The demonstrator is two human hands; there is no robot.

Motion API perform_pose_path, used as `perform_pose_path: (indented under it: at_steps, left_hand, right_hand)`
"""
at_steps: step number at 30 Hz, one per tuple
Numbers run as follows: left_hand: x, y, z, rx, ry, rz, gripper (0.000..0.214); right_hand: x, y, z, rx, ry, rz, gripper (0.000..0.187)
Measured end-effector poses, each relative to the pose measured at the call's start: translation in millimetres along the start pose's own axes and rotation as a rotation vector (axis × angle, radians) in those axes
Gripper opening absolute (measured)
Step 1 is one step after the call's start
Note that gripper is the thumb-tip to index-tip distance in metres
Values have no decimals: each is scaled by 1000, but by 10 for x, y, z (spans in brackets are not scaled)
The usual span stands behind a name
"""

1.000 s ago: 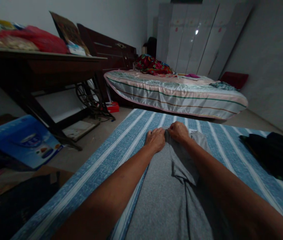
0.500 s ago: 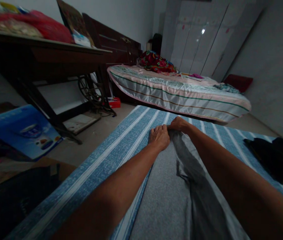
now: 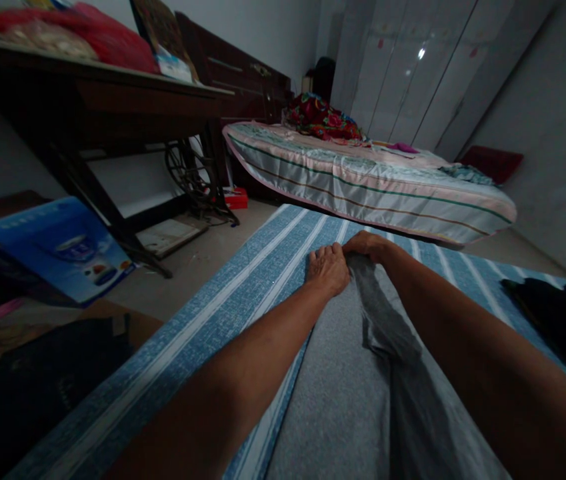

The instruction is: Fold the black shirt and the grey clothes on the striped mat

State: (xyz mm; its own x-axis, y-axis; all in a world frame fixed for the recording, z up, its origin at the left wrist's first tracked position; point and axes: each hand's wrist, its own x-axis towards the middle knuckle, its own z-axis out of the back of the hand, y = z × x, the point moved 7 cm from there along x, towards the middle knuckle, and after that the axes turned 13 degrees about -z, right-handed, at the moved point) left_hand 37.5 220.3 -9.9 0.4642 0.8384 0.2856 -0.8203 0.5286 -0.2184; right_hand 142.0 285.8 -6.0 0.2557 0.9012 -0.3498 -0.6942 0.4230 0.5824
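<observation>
A light grey garment (image 3: 343,373) lies lengthwise before me on a blue-and-white striped cover (image 3: 243,280). Along its right half runs a darker grey folded strip (image 3: 387,327), partly turned over. My left hand (image 3: 329,268) is at the far left corner of the garment, its fingers curled over the end. Close beside it, my right hand (image 3: 367,245) grips the far end with bent fingers, the thumb side toward my left hand. Whatever cloth sits under the fingers is hidden.
A dark folded cloth (image 3: 557,320) lies on the cover at right. Beyond stands a bed (image 3: 363,173) with a red floral bundle (image 3: 323,119). At left are a treadle sewing table (image 3: 113,100), a blue box (image 3: 63,250) and dark clothing (image 3: 47,380).
The view has shifted slightly, so the scene sits a little further right. Both hands stay at the garment's far end; the right hand's fingers have moved slightly over the edge.
</observation>
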Motion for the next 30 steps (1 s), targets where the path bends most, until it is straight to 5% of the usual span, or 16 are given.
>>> perform_pose_path:
  at_steps: [7,30]
  left_hand:
    - [9,6,-16,3,-9,1,27]
    - [-11,-10,-5,23,-16,-7,28]
  right_hand:
    - [22,-51,-15,117,124,-73,11]
    - [52,-97,-68,255,118,-95,19]
